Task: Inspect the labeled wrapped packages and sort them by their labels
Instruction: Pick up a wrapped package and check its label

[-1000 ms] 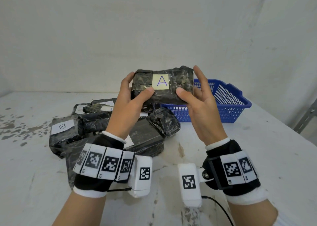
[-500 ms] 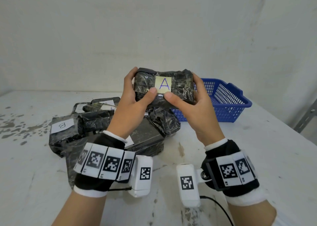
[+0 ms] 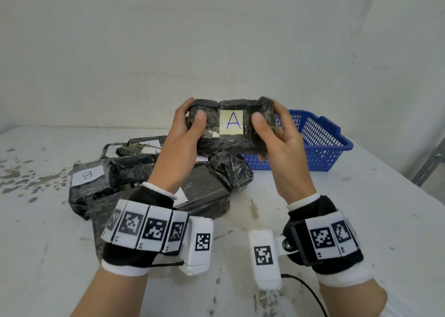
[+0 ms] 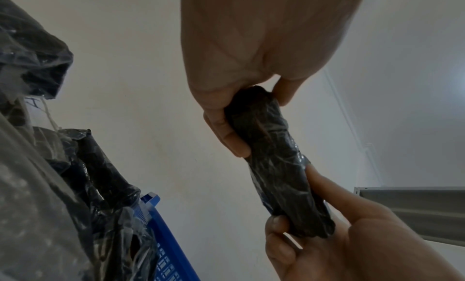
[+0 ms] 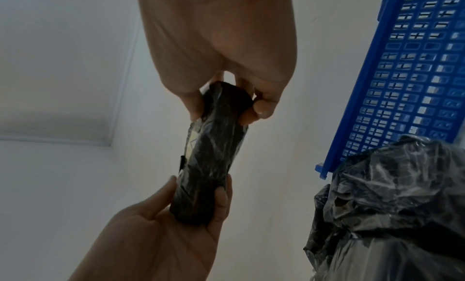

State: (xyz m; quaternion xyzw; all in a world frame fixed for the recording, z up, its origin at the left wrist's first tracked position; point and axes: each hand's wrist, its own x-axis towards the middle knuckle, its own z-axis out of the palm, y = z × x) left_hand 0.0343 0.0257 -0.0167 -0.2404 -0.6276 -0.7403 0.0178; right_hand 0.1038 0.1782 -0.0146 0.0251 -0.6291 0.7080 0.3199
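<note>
Item 1. Package (image 3: 231, 133): one black block wrapped in clear film, held up off the table (image 3: 337, 220) at the middle of the scene, long side level. Its label (image 3: 231, 123), a pale square with a blue letter A, faces the person and reads upright.

Item 2. Left hand (image 3: 179, 148): grips the left end of the package, thumb pressed on the near face beside the label, fingers curled round the far side. In the left wrist view the same hand (image 4: 251, 52) pinches the end of the package (image 4: 279, 166) between thumb and fingers.

Item 3. Right hand (image 3: 281, 148): grips the right end, thumb on the near face on the other side of the label, fingers wrapped behind. The right wrist view shows this hand (image 5: 221, 56) closed on the end of the package (image 5: 211, 152), with the other hand at the opposite end.

Item 4. Pile of packages (image 3: 168, 184): several black film-wrapped bundles lying together on the table, below and to the left of the held one. One at the left edge of the pile carries a white label (image 3: 88, 175) with the letter B, turned sideways. Other labels are partly covered; their letters cannot be read.

Item 5. Basket (image 3: 322, 145): blue plastic, slotted walls, standing on the table at the far right, just beside the pile. Its contents cannot be seen.

Item 6. Table: white, worn surface with dark speckles at the left, against a white wall (image 3: 216, 39).
</note>
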